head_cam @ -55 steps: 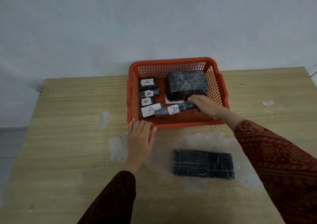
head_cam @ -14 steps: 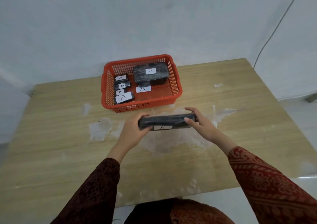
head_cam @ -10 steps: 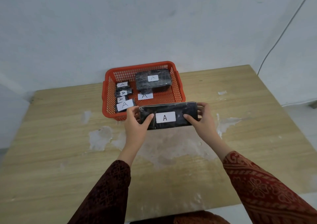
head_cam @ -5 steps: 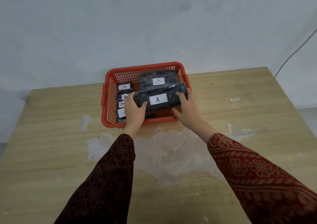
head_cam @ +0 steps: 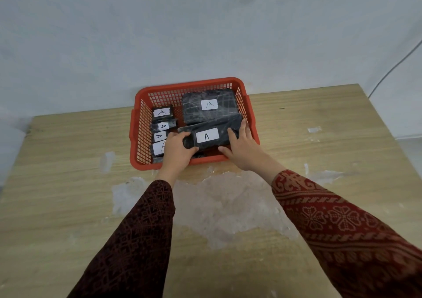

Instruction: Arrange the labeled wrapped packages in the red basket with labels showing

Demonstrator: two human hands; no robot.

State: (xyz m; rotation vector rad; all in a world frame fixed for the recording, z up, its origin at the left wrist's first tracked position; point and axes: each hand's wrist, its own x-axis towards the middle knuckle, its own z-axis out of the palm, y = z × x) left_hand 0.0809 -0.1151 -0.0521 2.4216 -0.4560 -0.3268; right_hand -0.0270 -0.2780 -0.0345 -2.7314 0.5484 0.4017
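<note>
Head view: I saw my left hand [head_cam: 177, 151] and right hand [head_cam: 242, 147] clamped on the ends of a long black film-wrapped package [head_cam: 211, 135], label up, long axis left-right, tilted inside the red mesh basket [head_cam: 141, 160] against the large labeled package [head_cam: 209, 107], beside four small labeled packages [head_cam: 161, 126].

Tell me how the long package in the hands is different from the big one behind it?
The long package is narrow and tilted, gripped by the left hand and right hand; the big package is wide, flat and untouched. Both are black-wrapped with a white A label facing up.
</note>
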